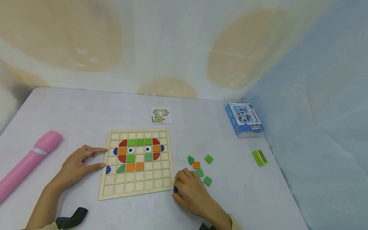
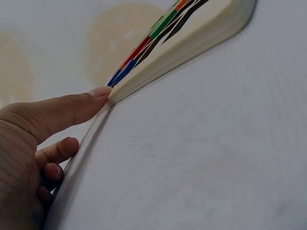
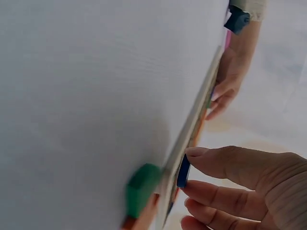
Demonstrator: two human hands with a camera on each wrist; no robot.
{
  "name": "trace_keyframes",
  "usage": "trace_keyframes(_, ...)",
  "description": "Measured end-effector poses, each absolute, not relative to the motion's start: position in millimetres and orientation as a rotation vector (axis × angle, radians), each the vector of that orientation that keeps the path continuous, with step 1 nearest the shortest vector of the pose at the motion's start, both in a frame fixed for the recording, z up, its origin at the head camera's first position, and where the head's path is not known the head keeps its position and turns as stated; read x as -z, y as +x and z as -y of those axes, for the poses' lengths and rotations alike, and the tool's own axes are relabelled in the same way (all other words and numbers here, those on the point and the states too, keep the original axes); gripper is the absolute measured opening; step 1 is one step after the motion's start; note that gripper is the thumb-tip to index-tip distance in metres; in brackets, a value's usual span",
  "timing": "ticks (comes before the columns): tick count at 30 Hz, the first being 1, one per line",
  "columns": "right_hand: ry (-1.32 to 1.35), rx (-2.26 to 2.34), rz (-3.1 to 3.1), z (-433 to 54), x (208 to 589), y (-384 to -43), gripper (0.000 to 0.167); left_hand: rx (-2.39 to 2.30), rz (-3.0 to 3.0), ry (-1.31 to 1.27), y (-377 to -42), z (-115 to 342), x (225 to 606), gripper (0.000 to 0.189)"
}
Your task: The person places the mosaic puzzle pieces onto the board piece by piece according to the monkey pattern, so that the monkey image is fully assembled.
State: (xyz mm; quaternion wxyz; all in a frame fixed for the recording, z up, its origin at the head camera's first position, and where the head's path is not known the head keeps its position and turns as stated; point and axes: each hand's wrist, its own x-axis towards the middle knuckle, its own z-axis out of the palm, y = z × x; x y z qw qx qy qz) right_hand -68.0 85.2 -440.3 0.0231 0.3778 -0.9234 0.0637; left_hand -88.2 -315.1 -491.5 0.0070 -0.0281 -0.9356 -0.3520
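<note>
A wooden grid board [image 1: 109,188] lies on the table, with red, orange, green and blue tiles and two eye tiles [image 1: 131,150] in its cells. My left hand [image 1: 76,164] rests thumb and forefinger against the board's left edge, beside a blue half-round tile [image 1: 108,169]. By the board's lower right corner, my right hand [image 1: 191,191] pinches a dark blue tile [image 3: 183,171] between thumb and forefinger. In the right wrist view this tile is close to the board's edge; whether they touch I cannot tell.
Several loose green tiles [image 1: 209,158] and an orange one [image 1: 196,165] lie right of the board. A pattern card [image 1: 161,115] lies behind it. Further right are a blue box [image 1: 244,118] and a green stack [image 1: 260,158]. A pink object [image 1: 31,163] lies at left.
</note>
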Motion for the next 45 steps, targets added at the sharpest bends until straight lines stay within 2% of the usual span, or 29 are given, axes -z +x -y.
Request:
trace_keyframes(4, 1.198, -0.272, 2.823, -71.1, 430.7, -75.1, 0.015, 1.093, 2.929, -0.084, -86.1, 318.2, 490.6, 0.049)
trace_keyframes(11, 1.34, -0.267, 2.792, -24.4, 415.4, -90.1, 0.021, 1.081, 2.929, -0.103, -86.3, 316.9, 490.0, 0.049)
trace_keyframes(18, 1.543, -0.172, 2.713, 40.5, 420.4, -99.6, 0.017, 1.115, 2.906, -0.108, -86.9, 313.8, 492.1, 0.046)
trace_keyframes(25, 1.552, -0.081, 2.695, 83.2, 424.8, -100.3, 0.018, 1.145, 2.88, -0.135, -86.8, 313.3, 493.3, 0.046)
trace_keyframes(36, 1.547, -0.088, 2.738, 95.1, 437.0, -102.7, 0.027, 1.128, 2.903, -0.112, -87.8, 312.8, 489.0, 0.045)
trace_keyframes(45, 1.558, -0.122, 2.72, 82.1, 435.3, -97.3, 0.022, 1.107, 2.927, -0.086, -87.3, 313.3, 488.8, 0.048)
